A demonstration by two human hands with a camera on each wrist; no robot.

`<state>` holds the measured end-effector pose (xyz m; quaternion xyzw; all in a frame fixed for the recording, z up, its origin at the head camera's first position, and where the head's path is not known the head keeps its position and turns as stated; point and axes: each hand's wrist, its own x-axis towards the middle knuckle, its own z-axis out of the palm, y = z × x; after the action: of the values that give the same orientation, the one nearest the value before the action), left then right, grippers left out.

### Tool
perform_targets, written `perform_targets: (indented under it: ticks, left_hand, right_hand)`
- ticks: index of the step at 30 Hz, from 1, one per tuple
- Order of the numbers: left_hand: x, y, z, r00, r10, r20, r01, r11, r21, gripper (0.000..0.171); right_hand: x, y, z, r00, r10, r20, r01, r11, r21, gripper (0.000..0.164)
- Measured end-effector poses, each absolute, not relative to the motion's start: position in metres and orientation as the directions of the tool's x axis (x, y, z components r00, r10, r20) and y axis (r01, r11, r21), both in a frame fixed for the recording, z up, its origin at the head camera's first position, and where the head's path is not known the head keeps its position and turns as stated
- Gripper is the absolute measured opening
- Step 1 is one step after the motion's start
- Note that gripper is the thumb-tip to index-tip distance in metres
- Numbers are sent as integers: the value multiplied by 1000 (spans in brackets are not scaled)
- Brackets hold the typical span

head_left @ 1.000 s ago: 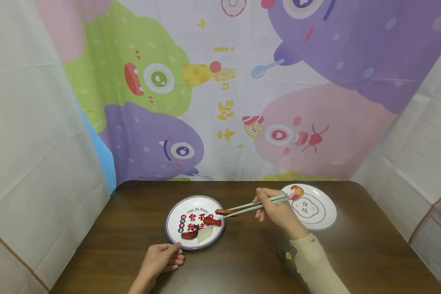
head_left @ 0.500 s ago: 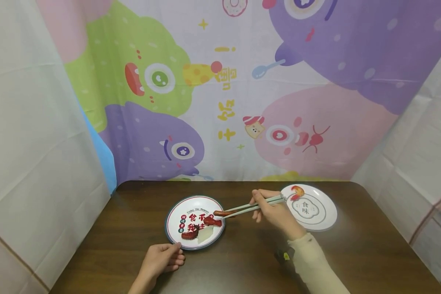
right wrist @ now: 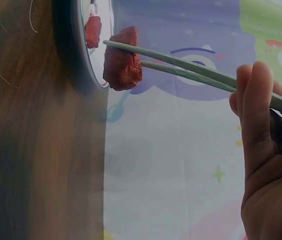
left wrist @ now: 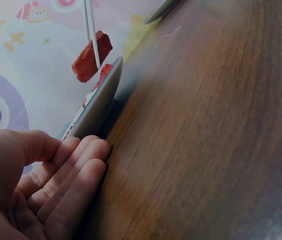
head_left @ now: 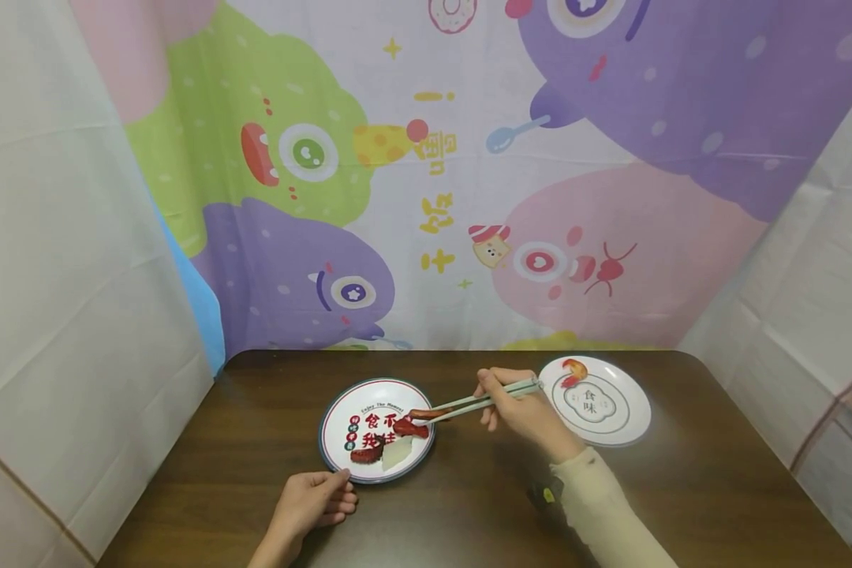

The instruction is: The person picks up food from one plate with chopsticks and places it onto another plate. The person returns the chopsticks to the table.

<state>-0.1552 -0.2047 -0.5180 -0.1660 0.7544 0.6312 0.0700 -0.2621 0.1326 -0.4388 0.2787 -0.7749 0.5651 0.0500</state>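
Observation:
My left hand (head_left: 315, 501) holds the near-left rim of a round plate (head_left: 402, 397) with a dark blue edge and red printed characters, thumb at the rim and fingers below. On this plate lie a red glossy piece (head_left: 410, 428), a flat white piece (head_left: 397, 453) and a dark red-brown piece (head_left: 366, 454). My right hand (head_left: 521, 406) grips pale green chopsticks (right wrist: 195, 66). Their tips pinch a chunky red-brown piece of what looks like meat (right wrist: 123, 62), raised above the plate's right side.
To the right, a white plate (head_left: 628, 402) with a grey emblem carries an orange-red shrimp (head_left: 574, 372). Both plates stand on a dark wooden table (head_left: 461, 513). A cartoon-printed curtain (head_left: 454, 308) hangs behind the table's far edge.
My right hand with the chopsticks and the pinched meat has shifted slightly left, further over the blue-edged plate. The shrimp now shows beyond the chopsticks' back ends. My left hand stays put.

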Motion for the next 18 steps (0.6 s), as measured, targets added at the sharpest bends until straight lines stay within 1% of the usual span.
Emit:
perform_targets:
  ticks: [18]
  left_hand:
    - [-155, -206, -519, -933, -157, -324, -346, 145, 927, 37]
  right_hand:
    - [-264, 123, -444, -828, -401, 392, -506, 232, -831, 35]
